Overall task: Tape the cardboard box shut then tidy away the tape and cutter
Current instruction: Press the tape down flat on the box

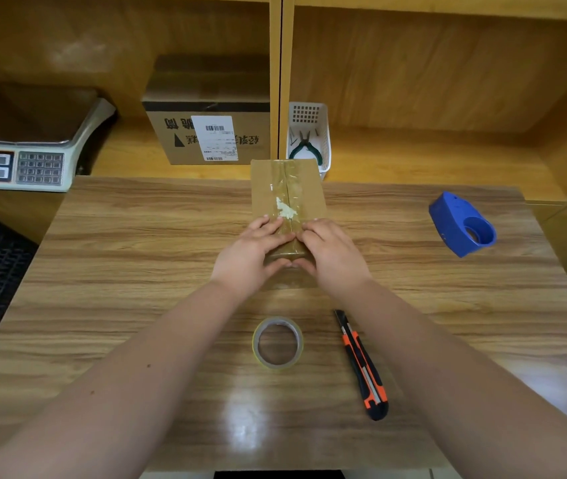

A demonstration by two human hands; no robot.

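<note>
I see the cardboard box (287,202) lying mid-table with clear tape along its top seam. My left hand (251,252) and right hand (330,254) lie flat on its near end, fingers spread, thumbs over the near edge. The tape roll (278,342) sits nearer, the orange utility knife (361,364) just to its right.
</note>
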